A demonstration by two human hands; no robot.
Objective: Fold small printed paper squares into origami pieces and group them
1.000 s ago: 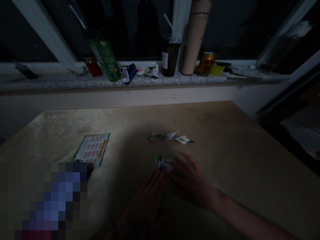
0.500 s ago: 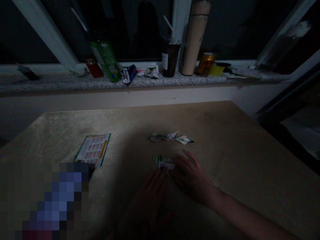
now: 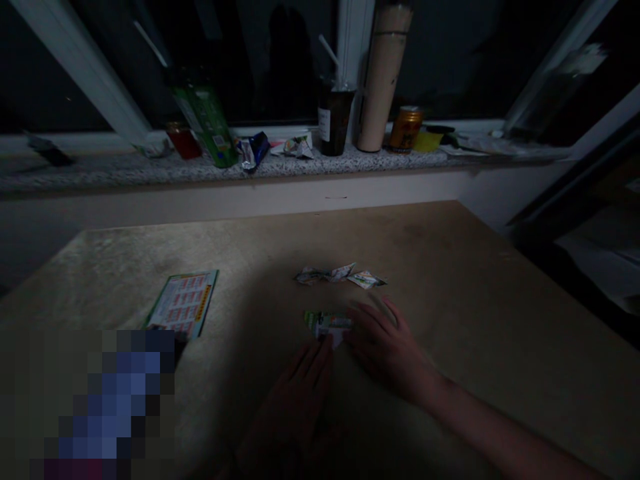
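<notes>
Your left hand lies flat, its grip released, fingertips at the near edge of the small printed paper; I can't tell whether your right hand pinches its right end. It lies on the worktop, nearer you than the folded papers. Expect it light, thin, easily creased; hold its edges.

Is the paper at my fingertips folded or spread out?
Apparently folded: the paper has a small, pointed outline, though dim light obscures any creases.
</notes>
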